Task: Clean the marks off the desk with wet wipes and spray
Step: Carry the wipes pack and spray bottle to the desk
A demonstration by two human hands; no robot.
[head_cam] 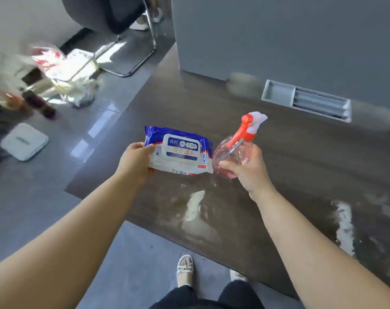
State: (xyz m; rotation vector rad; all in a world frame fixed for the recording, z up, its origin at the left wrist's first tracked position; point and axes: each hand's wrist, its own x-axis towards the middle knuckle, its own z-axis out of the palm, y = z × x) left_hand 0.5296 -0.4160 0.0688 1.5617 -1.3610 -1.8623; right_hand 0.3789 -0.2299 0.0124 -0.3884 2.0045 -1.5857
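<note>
Now both hands are held over the dark desk (301, 166) in the centre of the frame. The left hand (135, 161) grips the left end of the blue and white pack of wet wipes (182, 150), with the thumb on top and the fingers hidden under it. The right hand (248, 172) is closed around the round body of the clear pink spray bottle (228, 152), whose red and white trigger head points to the upper right. Bottle and pack are just beside each other. White smeared marks (195, 206) lie on the desk below the hands and at the lower right. A grey partition (278, 36) stands at the upper right.
</note>
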